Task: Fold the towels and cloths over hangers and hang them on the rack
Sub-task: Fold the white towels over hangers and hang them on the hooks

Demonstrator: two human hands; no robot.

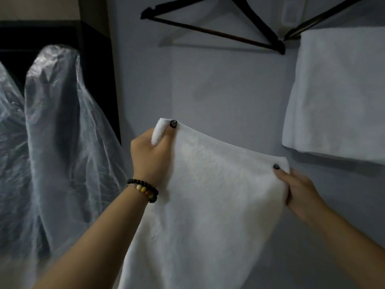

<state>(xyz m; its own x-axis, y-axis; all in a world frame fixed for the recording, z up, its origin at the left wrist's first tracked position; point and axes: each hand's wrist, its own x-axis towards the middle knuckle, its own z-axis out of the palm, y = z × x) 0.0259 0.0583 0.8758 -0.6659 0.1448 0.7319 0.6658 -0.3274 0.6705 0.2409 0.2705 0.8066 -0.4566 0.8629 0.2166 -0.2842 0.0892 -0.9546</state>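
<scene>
I hold a white towel [210, 205] up in front of me by its top edge. My left hand [151, 155] pinches the upper left corner, and my right hand [295, 190] grips the upper right corner, lower than the left. The towel hangs down out of the frame's bottom. Above it, a bare dark wooden hanger [218, 31] hangs against the pale wall. To the right, a folded white towel [337, 90] drapes over another dark hanger [320, 15], whose arm shows above it.
Two garments in clear plastic covers [54, 132] hang at the left before a dark opening [98, 59]. A pale wall [229, 90] fills the middle behind the towels.
</scene>
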